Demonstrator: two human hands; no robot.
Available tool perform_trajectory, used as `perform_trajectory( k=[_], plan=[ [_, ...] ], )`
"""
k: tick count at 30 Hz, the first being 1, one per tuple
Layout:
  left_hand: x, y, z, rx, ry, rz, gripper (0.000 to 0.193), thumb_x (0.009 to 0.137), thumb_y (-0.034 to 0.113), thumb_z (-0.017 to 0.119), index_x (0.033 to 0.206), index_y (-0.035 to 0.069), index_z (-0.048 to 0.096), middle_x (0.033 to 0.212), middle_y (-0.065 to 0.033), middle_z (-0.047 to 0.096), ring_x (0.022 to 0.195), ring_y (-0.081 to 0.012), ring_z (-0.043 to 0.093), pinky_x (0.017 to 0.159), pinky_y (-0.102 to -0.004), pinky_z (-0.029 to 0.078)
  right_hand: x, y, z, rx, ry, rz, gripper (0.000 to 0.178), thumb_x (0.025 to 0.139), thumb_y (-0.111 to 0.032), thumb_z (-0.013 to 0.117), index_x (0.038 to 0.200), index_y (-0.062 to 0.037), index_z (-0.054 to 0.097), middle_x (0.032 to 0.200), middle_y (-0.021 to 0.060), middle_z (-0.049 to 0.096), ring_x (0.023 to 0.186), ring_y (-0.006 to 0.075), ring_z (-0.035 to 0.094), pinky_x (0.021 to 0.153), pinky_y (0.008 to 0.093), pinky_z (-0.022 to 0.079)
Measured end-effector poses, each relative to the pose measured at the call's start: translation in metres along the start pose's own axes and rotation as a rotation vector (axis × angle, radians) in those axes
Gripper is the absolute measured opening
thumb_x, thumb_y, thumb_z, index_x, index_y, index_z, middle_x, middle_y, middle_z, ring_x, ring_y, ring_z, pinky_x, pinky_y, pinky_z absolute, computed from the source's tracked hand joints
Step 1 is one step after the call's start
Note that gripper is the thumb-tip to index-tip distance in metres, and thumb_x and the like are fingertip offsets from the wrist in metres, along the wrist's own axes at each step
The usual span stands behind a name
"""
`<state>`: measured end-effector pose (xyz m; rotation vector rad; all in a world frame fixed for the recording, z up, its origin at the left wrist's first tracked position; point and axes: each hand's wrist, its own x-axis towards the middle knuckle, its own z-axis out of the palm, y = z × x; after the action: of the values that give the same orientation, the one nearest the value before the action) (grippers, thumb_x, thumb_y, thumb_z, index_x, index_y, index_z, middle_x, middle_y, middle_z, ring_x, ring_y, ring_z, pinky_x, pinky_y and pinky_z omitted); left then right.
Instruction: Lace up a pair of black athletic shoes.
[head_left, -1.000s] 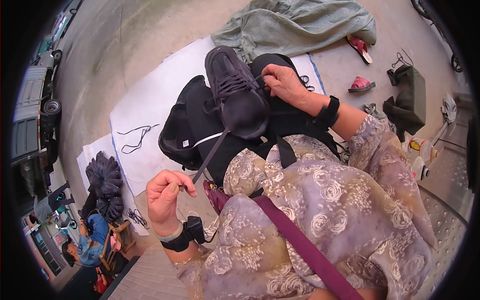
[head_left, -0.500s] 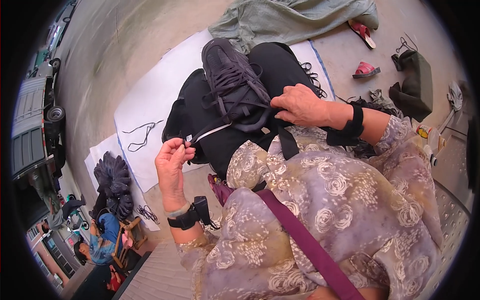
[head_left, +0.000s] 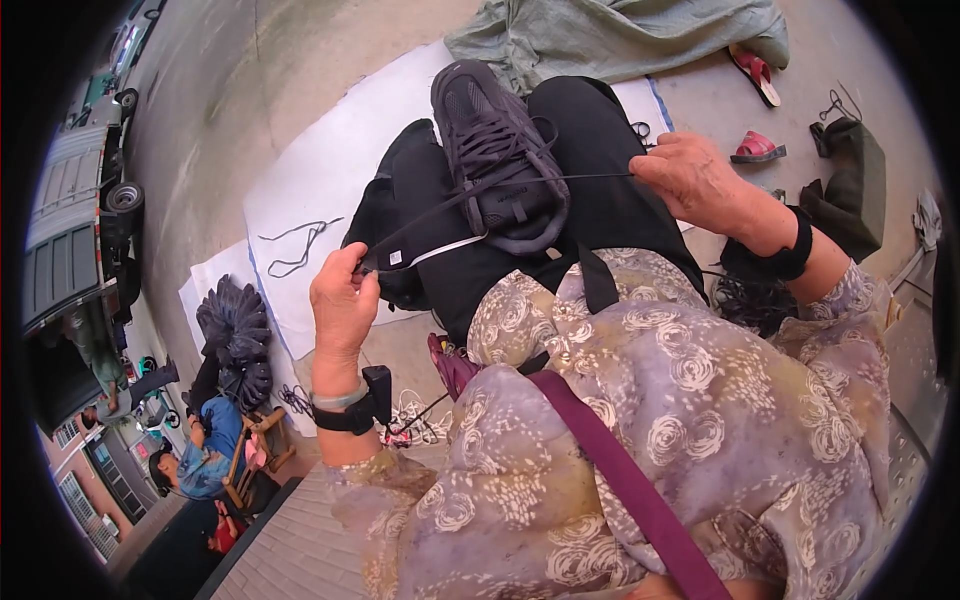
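Note:
A dark grey sneaker (head_left: 490, 150) lies on my lap between my thighs, its toe pointing away from me. Black laces cross over its upper. My left hand (head_left: 342, 300), left of the shoe, pinches a dark shoelace (head_left: 420, 218) that runs slanting up to the shoe. Out to the right, my right hand (head_left: 690, 180) is closed on the other lace end (head_left: 590, 177), which stretches taut across the shoe's opening. A strip with a white edge and a small white label (head_left: 396, 257) lies below the left lace, by my left fingers.
A white sheet (head_left: 340, 170) covers the ground, with a loose black lace (head_left: 300, 245) on it. Dark shoes (head_left: 235, 335) are bunched at the left. Green cloth (head_left: 620, 40), red sandals (head_left: 757, 148) and a dark box (head_left: 850, 185) lie beyond. A person (head_left: 205, 450) sits at lower left.
My right hand has moved away to the right from beside the shoe, drawing its lace out straight. My left hand keeps its pinch at the left. The view has shifted slightly.

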<state>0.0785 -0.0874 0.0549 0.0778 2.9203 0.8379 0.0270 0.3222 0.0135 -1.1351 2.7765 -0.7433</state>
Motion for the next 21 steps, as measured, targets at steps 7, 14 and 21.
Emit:
perform_trajectory(
  k=[7,14,21],
  plan=[
    [0.002,-0.012,0.007,0.329,0.039,0.204,0.017,0.074,0.003,0.063,0.090,0.003,0.059,0.074,-0.0119,0.053,0.067,-0.0299,0.055,0.059,-0.0356,0.044,-0.021,0.010,-0.015,-0.070,-0.034,0.035,0.008,0.071,-0.005,0.058,0.077,-0.0074,0.054,0.063,0.0091,0.053,0.068,0.0287,0.054,0.061,0.0388,0.042],
    [0.000,-0.018,0.010,0.317,0.028,0.169,0.015,0.075,0.005,0.063,0.089,0.003,0.060,0.074,-0.0120,0.052,0.068,-0.0304,0.055,0.060,-0.0361,0.044,-0.026,0.011,-0.013,-0.129,0.009,0.054,0.011,0.072,-0.005,0.058,0.082,-0.0073,0.054,0.065,0.0090,0.054,0.069,0.0282,0.054,0.061,0.0385,0.043],
    [0.001,-0.015,0.012,0.428,0.031,0.209,0.012,0.074,0.004,0.062,0.086,0.004,0.061,0.071,-0.0110,0.050,0.068,-0.0296,0.053,0.059,-0.0367,0.043,-0.025,0.018,-0.006,-0.127,0.026,0.046,0.010,0.073,-0.007,0.056,0.082,-0.0058,0.050,0.067,0.0094,0.054,0.072,0.0298,0.056,0.061,0.0401,0.043]
  ],
)
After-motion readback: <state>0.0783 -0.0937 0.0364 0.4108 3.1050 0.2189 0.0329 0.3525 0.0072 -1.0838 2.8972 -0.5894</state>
